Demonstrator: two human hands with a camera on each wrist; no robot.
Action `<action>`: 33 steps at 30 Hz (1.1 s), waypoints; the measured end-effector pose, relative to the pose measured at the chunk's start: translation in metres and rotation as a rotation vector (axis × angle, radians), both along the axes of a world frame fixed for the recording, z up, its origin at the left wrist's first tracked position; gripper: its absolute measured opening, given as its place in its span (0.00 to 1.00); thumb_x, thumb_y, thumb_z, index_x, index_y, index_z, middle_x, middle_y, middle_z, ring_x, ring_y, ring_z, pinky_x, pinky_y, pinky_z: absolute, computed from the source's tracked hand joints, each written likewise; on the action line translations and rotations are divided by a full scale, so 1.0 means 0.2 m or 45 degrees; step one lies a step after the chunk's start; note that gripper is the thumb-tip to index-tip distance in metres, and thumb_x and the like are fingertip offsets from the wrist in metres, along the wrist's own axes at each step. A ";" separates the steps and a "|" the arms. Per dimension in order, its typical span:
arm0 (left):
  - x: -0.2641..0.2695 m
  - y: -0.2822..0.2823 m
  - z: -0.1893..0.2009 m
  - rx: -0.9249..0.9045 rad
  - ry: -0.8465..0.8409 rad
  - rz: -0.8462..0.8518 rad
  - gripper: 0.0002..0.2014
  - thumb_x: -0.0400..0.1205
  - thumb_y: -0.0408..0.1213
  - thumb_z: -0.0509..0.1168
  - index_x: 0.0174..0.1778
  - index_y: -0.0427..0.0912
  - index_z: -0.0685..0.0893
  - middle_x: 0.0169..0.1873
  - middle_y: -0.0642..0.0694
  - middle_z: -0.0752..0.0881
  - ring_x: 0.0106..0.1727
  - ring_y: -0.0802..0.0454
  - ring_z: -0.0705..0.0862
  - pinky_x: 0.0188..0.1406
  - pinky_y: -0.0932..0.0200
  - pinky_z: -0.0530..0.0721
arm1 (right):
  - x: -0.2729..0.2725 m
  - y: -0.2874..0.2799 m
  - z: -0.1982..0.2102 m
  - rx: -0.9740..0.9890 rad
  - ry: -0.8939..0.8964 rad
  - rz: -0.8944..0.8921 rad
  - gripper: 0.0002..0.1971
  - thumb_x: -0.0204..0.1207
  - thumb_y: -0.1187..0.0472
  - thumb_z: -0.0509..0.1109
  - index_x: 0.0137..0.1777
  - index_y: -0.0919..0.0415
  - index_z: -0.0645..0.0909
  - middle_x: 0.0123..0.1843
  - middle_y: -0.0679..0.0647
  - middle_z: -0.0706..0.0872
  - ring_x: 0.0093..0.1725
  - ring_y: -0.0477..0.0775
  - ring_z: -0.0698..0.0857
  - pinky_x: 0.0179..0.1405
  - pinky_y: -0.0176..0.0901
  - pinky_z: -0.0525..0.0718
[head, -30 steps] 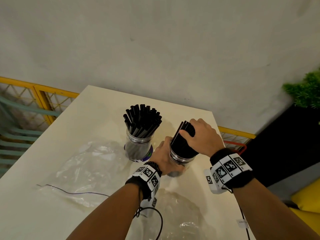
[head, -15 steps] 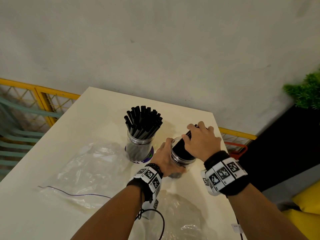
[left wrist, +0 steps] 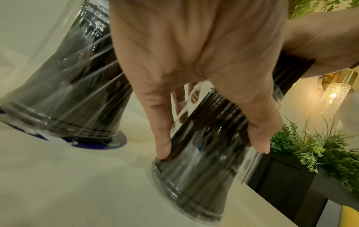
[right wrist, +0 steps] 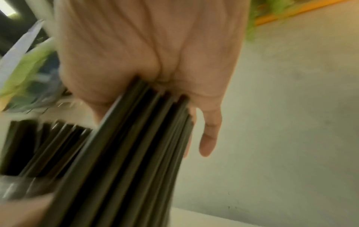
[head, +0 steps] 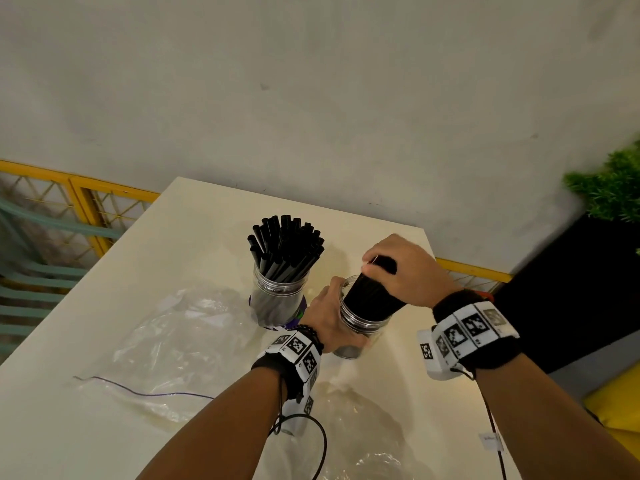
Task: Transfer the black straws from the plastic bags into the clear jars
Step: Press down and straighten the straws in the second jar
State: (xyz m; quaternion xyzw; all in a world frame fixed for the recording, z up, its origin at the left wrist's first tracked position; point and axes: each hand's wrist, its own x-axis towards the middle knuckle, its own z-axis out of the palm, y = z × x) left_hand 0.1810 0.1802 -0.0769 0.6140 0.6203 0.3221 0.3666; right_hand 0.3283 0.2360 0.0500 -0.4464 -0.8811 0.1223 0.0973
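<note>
Two clear jars stand on the cream table (head: 145, 299). The left jar (head: 278, 299) is full of upright black straws (head: 285, 247). My left hand (head: 332, 317) grips the right jar (head: 362, 327) (left wrist: 196, 181) from its left side, thumb and fingers curled round the wall. My right hand (head: 401, 271) holds a bundle of black straws (head: 372, 294) (right wrist: 136, 153) by its top end. The bundle leans right with its lower end inside the right jar. Two empty plastic bags lie flat, one at the left (head: 180, 344), one near me (head: 363, 438).
The table's right edge (head: 440, 282) runs close to the right jar. Beyond it stand a black planter (head: 568, 292) with green foliage and a yellow seat (head: 616, 403). A yellow railing (head: 79, 188) and a teal chair lie to the left. A grey wall is behind.
My right hand pushed the straw bundle down into the right jar, then rose slightly with the tops leaning right. The left hand kept its grip on the jar.
</note>
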 end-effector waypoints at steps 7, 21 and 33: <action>-0.01 0.00 -0.02 0.018 -0.043 -0.011 0.51 0.57 0.51 0.82 0.73 0.56 0.61 0.67 0.47 0.81 0.66 0.43 0.83 0.69 0.42 0.84 | 0.09 0.07 0.15 0.132 0.417 -0.286 0.08 0.83 0.55 0.66 0.50 0.53 0.86 0.53 0.51 0.88 0.46 0.45 0.86 0.44 0.23 0.75; 0.00 0.01 -0.02 0.039 0.013 0.018 0.50 0.56 0.52 0.83 0.69 0.57 0.60 0.66 0.47 0.82 0.65 0.43 0.84 0.65 0.42 0.86 | -0.09 -0.07 -0.11 0.376 -0.160 -0.321 0.16 0.82 0.45 0.61 0.57 0.54 0.82 0.55 0.55 0.79 0.51 0.62 0.82 0.40 0.52 0.84; -0.01 0.01 -0.01 0.018 0.013 0.011 0.51 0.59 0.50 0.83 0.74 0.53 0.61 0.67 0.47 0.79 0.66 0.44 0.81 0.69 0.43 0.84 | 0.01 0.01 0.17 0.073 0.042 -0.582 0.28 0.85 0.38 0.46 0.59 0.58 0.79 0.61 0.64 0.82 0.64 0.69 0.80 0.65 0.60 0.76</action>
